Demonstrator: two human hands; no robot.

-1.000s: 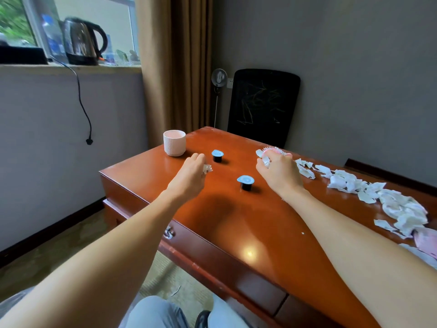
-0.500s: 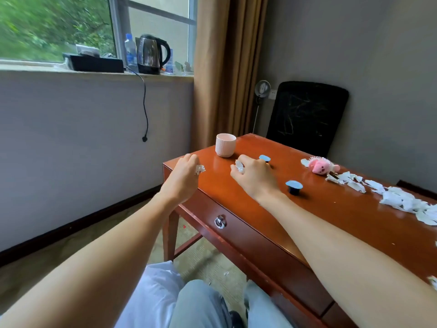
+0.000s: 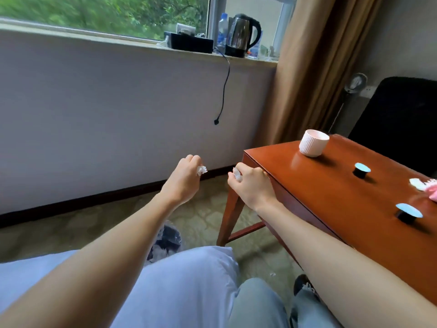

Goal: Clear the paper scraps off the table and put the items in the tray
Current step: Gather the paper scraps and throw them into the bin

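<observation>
My left hand (image 3: 183, 178) is closed on a wad of white paper scraps (image 3: 201, 170), held over the floor left of the table. My right hand (image 3: 251, 185) grips more white paper scraps (image 3: 237, 174) just off the table's left corner. On the red-brown wooden table (image 3: 331, 185) stand a white ribbed cup (image 3: 313, 143) and two black capsules with light-blue lids (image 3: 361, 169) (image 3: 408, 213). At the right edge lie a few paper scraps (image 3: 417, 184) beside a partly cut-off pink toy (image 3: 432, 195). No tray is in view.
A dark bin with a plastic liner (image 3: 166, 242) stands on the floor below my left forearm, partly hidden by my lap. A kettle (image 3: 242, 35) with a hanging cord sits on the windowsill. A black chair (image 3: 402, 119) stands behind the table, next to a curtain (image 3: 314, 67).
Both hands moved left off the tabletop, carrying paper scraps, and my view swung left toward the wall and floor. The scrap pile and most of the pink toy left the view.
</observation>
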